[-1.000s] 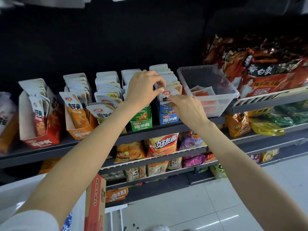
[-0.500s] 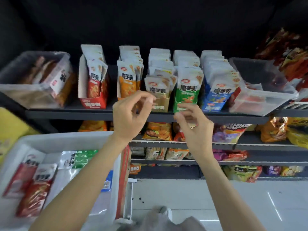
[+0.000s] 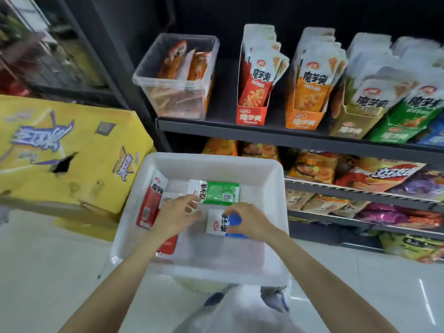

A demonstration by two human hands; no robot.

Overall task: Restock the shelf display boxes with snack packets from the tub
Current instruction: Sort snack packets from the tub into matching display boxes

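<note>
The blue-and-white foil snack packet (image 3: 222, 224) lies flat in the white plastic tub (image 3: 276, 188) below the shelf, and the right hand (image 3: 249, 221) curls its fingers round it. The left hand (image 3: 175, 217) hovers just beside, fingers loosely spread, holding nothing. This looks like the pick-up step; next the packet needs lifting to its matching blue display box (image 3: 434, 138) at the far right.

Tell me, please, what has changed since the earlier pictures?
Both hands came down from the shelf boxes into the white plastic tub: the right hand curls round the blue-and-white snack packet, and the left hand reaches beside it. The cardboard display boxes stayed put.
</note>
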